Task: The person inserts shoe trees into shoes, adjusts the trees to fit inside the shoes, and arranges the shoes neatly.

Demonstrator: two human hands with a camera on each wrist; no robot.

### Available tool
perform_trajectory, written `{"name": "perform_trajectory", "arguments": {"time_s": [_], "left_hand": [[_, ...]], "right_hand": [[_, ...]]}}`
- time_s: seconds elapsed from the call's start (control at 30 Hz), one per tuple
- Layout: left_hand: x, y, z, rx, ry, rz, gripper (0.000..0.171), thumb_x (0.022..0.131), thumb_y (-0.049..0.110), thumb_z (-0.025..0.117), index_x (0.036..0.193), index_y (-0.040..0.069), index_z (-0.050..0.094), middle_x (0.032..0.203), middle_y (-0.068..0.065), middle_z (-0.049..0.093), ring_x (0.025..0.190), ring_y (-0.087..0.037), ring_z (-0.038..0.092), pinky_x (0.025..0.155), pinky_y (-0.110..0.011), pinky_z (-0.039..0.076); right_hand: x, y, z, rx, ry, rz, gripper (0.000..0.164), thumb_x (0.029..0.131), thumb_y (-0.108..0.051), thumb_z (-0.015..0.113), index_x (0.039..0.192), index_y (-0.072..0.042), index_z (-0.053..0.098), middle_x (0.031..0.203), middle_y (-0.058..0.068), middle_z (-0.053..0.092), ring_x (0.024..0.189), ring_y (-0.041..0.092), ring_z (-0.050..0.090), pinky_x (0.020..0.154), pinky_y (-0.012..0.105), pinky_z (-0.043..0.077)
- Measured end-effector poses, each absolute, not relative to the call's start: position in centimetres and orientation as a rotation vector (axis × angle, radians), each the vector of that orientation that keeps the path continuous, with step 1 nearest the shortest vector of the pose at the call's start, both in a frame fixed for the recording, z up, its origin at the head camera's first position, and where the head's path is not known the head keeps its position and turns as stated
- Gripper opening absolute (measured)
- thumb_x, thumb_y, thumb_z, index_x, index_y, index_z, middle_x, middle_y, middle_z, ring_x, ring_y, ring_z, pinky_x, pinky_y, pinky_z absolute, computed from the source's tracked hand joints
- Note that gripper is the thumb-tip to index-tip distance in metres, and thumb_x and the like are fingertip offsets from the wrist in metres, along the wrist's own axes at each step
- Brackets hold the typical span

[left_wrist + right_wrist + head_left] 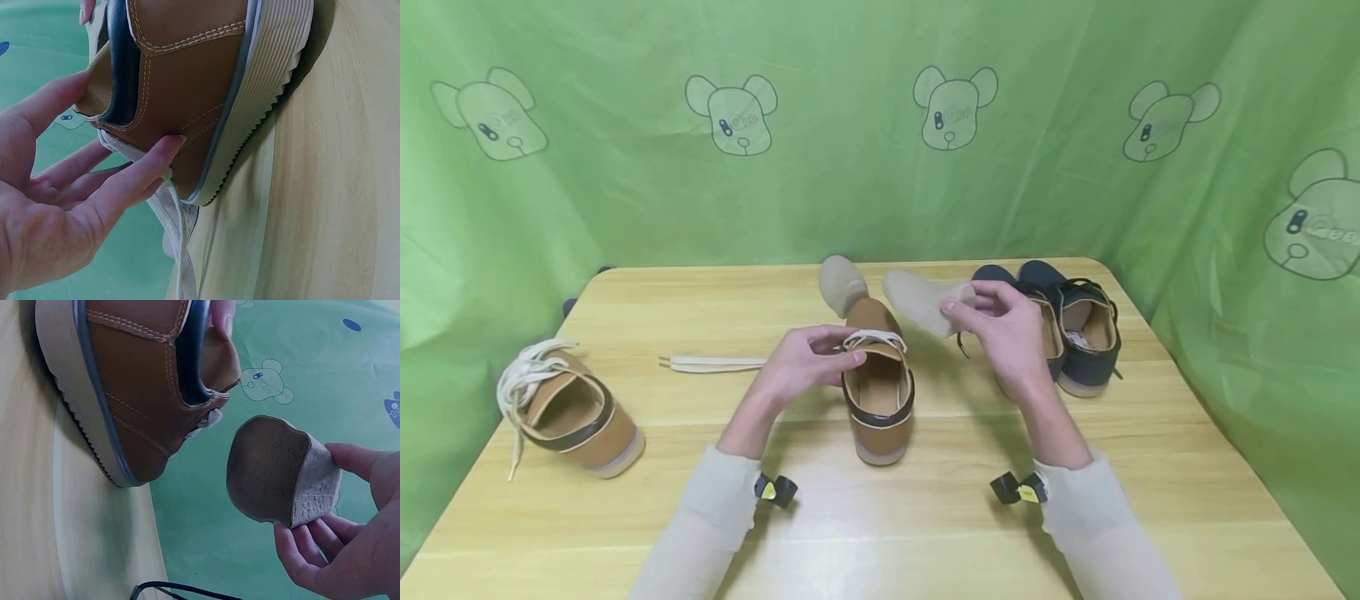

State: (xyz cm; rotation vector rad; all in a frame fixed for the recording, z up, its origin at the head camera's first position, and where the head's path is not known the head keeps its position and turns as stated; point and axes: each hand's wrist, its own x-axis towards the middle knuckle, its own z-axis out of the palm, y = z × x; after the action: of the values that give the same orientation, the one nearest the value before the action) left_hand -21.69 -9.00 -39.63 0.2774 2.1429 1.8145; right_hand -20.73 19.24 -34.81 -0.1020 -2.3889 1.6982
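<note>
A brown shoe [882, 438] with a dark collar stands in the middle of the table, toe pointing away. My left hand [797, 367] grips it near the laces; in the left wrist view the thumb lies on the tongue [100, 87] and a finger presses the shoe's side [194, 75]. Right of the shoe, my right hand [1007, 333] pinches a grey moulded-pulp shoe insert [917, 300] by one end, above the table. The right wrist view shows the insert's [265, 469] hollow side, apart from the shoe. Another grey insert [841, 285] lies beyond the shoe's toe.
A second brown shoe [617, 429] with loose white laces stands at the left. Flat white laces [715, 364] lie left of my left hand. Two dark blue shoes [1088, 358] with black laces stand at the right, partly behind my right hand. Green curtains [850, 192] surround the table.
</note>
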Motion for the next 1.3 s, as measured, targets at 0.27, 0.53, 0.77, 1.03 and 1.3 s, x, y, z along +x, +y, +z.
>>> {"name": "perform_trajectory", "arguments": {"time_s": [0.27, 0.53, 0.77, 1.03, 1.3], "left_hand": [[-21.7, -9.0, -39.7, 0.289, 2.111, 1.840, 0.054, 0.085, 0.026, 0.084, 0.133, 0.011, 0.065, 0.130, -0.012, 0.069, 0.113, -0.026, 0.069, 0.083, -0.037, 0.063], [-21.7, -8.9, -39.7, 0.288, 2.113, 1.857, 0.053, 0.086, 0.026, 0.083, 0.133, 0.011, 0.065, 0.128, -0.010, 0.070, 0.112, -0.030, 0.070, 0.082, -0.037, 0.063], [-21.8, -8.9, -39.6, 0.268, 2.136, 1.845, 0.051, 0.085, 0.030, 0.083, 0.130, 0.013, 0.067, 0.126, -0.008, 0.071, 0.112, -0.026, 0.070, 0.083, -0.036, 0.063], [-21.7, -8.9, -39.6, 0.251, 2.139, 1.866, 0.051, 0.086, 0.031, 0.083, 0.129, 0.010, 0.067, 0.127, -0.011, 0.070, 0.111, -0.026, 0.071, 0.081, -0.037, 0.063], [-21.7, -8.8, -39.7, 0.249, 2.139, 1.877, 0.049, 0.085, 0.031, 0.083, 0.128, 0.011, 0.069, 0.127, -0.009, 0.071, 0.112, -0.025, 0.070, 0.080, -0.038, 0.064]], "right_hand": [[-20.1, 19.2, -34.0, -0.069, -2.357, 1.717, 0.051, 0.083, -0.032, 0.085, 0.125, -0.010, 0.068, 0.108, 0.007, 0.073, 0.095, 0.013, 0.071, 0.086, 0.022, 0.056], [-19.5, 19.1, -33.1, -0.002, -2.366, 1.718, 0.046, 0.085, -0.032, 0.083, 0.122, -0.009, 0.069, 0.103, 0.002, 0.073, 0.092, 0.013, 0.071, 0.085, 0.023, 0.058], [-19.1, 19.0, -32.7, 0.055, -2.352, 1.776, 0.043, 0.085, -0.029, 0.084, 0.119, -0.008, 0.070, 0.100, 0.001, 0.073, 0.089, 0.015, 0.072, 0.083, 0.026, 0.060], [-18.8, 18.9, -32.2, 0.076, -2.460, 1.752, 0.040, 0.087, -0.028, 0.081, 0.119, -0.007, 0.070, 0.101, 0.002, 0.071, 0.091, 0.015, 0.069, 0.083, 0.023, 0.057], [-18.6, 19.1, -31.9, 0.096, -2.479, 1.718, 0.033, 0.088, -0.022, 0.076, 0.117, -0.006, 0.072, 0.098, 0.000, 0.071, 0.091, 0.015, 0.068, 0.082, 0.023, 0.055]]}}
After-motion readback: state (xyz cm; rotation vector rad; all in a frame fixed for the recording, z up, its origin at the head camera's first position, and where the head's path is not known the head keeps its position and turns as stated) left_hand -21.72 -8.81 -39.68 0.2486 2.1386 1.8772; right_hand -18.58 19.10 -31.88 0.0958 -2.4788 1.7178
